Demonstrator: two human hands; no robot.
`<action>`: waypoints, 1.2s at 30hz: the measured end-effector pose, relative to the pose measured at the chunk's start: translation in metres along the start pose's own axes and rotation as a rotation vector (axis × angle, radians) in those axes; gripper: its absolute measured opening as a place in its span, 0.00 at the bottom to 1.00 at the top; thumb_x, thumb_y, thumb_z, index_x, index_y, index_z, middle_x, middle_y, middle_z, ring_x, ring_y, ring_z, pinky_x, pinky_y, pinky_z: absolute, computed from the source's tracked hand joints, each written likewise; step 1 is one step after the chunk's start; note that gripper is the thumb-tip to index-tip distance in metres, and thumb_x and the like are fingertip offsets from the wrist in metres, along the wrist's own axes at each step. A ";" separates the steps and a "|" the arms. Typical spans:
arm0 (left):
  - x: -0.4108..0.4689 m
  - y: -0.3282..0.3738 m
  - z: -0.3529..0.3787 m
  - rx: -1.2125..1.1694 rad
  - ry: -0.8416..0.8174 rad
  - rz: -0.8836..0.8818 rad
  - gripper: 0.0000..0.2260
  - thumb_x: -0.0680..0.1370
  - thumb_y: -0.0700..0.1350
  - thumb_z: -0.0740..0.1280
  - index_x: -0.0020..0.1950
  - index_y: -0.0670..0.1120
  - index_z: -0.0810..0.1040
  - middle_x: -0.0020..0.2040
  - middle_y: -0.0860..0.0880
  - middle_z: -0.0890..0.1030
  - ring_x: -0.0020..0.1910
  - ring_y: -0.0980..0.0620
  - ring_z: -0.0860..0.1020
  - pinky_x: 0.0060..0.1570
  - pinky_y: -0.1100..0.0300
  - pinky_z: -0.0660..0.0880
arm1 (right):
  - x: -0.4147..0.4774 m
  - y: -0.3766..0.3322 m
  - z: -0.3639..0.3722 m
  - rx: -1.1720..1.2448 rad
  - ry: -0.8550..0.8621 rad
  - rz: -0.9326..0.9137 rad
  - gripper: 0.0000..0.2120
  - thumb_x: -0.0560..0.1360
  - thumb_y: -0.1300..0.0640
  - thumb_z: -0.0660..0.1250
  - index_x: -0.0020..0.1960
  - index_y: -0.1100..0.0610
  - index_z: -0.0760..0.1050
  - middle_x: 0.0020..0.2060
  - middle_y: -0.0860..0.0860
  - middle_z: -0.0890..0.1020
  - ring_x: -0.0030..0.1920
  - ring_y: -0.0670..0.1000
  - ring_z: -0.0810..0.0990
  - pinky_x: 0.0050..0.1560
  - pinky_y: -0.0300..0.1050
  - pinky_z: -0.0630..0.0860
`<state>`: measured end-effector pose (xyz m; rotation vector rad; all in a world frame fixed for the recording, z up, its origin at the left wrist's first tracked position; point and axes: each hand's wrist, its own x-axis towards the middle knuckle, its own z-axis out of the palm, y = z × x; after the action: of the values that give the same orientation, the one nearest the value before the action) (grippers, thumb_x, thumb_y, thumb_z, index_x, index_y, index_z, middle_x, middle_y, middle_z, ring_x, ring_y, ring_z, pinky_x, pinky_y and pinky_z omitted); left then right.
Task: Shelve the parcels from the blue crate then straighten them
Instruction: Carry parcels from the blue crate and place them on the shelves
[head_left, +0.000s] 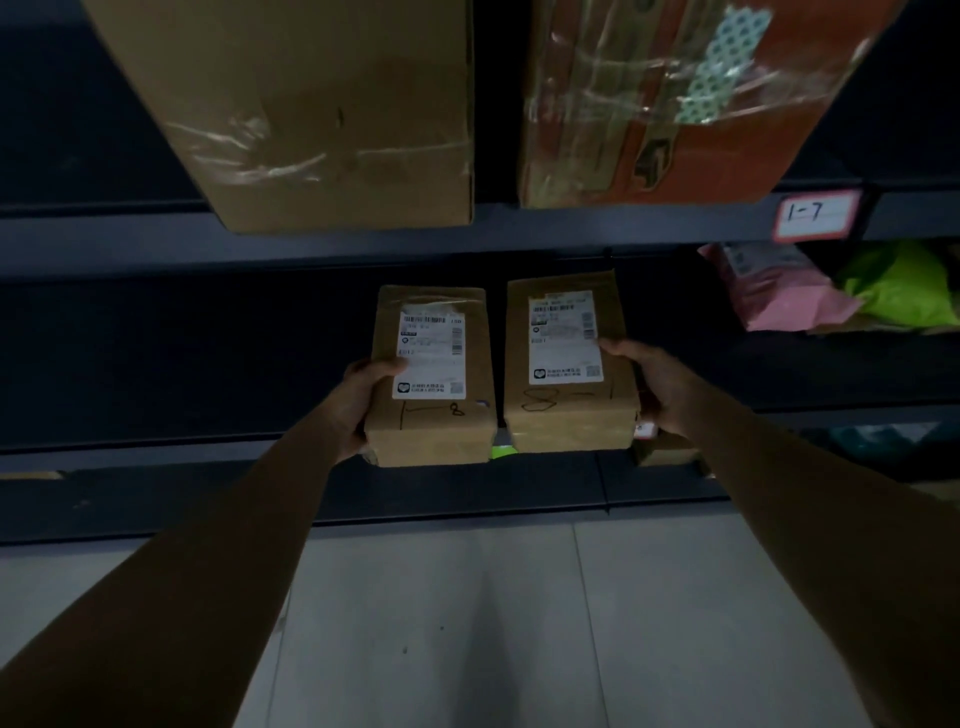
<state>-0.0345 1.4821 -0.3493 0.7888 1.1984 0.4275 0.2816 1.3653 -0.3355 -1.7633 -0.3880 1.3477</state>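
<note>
Both hands grip parcels at the shelf edge (156, 447): left hand (358, 405) clamped on the left box (434, 374), right hand (654, 387) on the right box (566, 364). Stiff cardboard, seemingly light; outer side walls look the surest hold.

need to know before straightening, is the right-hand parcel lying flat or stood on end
Lying flat: the right parcel rests on a broad face with its shipping label facing up, the right hand gripping its side.
</note>
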 end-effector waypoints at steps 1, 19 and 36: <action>0.001 0.002 0.002 -0.002 0.026 0.010 0.24 0.75 0.48 0.68 0.70 0.49 0.67 0.60 0.41 0.79 0.56 0.40 0.79 0.50 0.44 0.77 | 0.001 0.000 0.000 0.006 0.033 -0.021 0.20 0.72 0.48 0.71 0.60 0.56 0.78 0.49 0.56 0.85 0.50 0.59 0.82 0.51 0.56 0.79; -0.309 0.060 0.127 1.094 0.084 0.564 0.15 0.77 0.41 0.66 0.63 0.42 0.74 0.60 0.43 0.74 0.57 0.46 0.74 0.54 0.59 0.71 | -0.322 -0.113 0.003 -1.086 0.089 -0.694 0.16 0.77 0.55 0.66 0.63 0.60 0.76 0.58 0.57 0.80 0.57 0.57 0.77 0.55 0.52 0.76; -0.613 0.273 0.262 1.406 0.393 1.833 0.18 0.76 0.47 0.65 0.63 0.41 0.73 0.58 0.41 0.76 0.59 0.39 0.73 0.63 0.46 0.64 | -0.661 -0.283 -0.050 -1.486 1.094 -1.006 0.24 0.76 0.47 0.64 0.67 0.58 0.68 0.65 0.57 0.73 0.68 0.60 0.65 0.67 0.54 0.58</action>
<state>0.0373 1.1684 0.2952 3.1299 0.5998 1.2349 0.1518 1.0560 0.3029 -2.3832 -1.5242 -0.9746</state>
